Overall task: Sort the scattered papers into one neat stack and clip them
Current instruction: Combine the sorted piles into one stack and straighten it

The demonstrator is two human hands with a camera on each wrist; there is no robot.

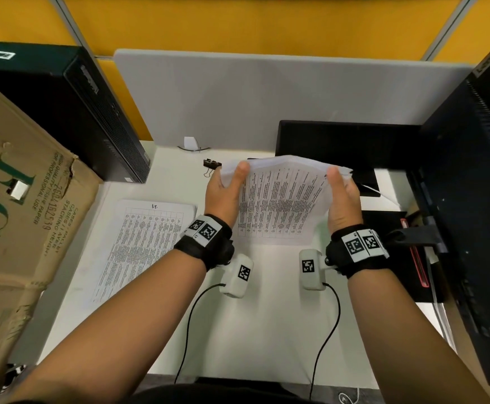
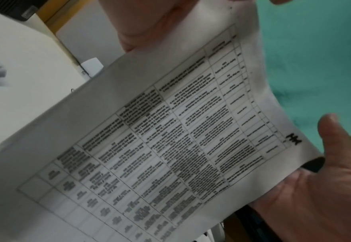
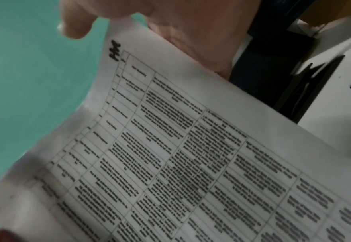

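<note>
A bundle of printed table sheets (image 1: pixel 281 205) stands tilted over the middle of the white desk (image 1: pixel 267 316), its top edge fanned and uneven. My left hand (image 1: pixel 226 193) grips its left edge, thumb on the printed face and fingers behind. On the opposite edge, my right hand (image 1: pixel 341 199) holds the bundle the same way. The left wrist view shows the sheets (image 2: pixel 170 147) with the right hand (image 2: pixel 325 180) at their edge. The sheets (image 3: pixel 191 163) also fill the right wrist view. A second paper stack (image 1: pixel 144 243) lies flat at the left. A black binder clip (image 1: pixel 211 166) sits behind my left hand.
A cardboard paper box (image 1: pixel 19 214) and a black computer case (image 1: pixel 92 112) crowd the left side. A black monitor stand (image 1: pixel 340 147) and a dark monitor (image 1: pixel 471 199) take up the right. A grey partition (image 1: pixel 267 97) closes the back. Camera cables trail over the desk's front.
</note>
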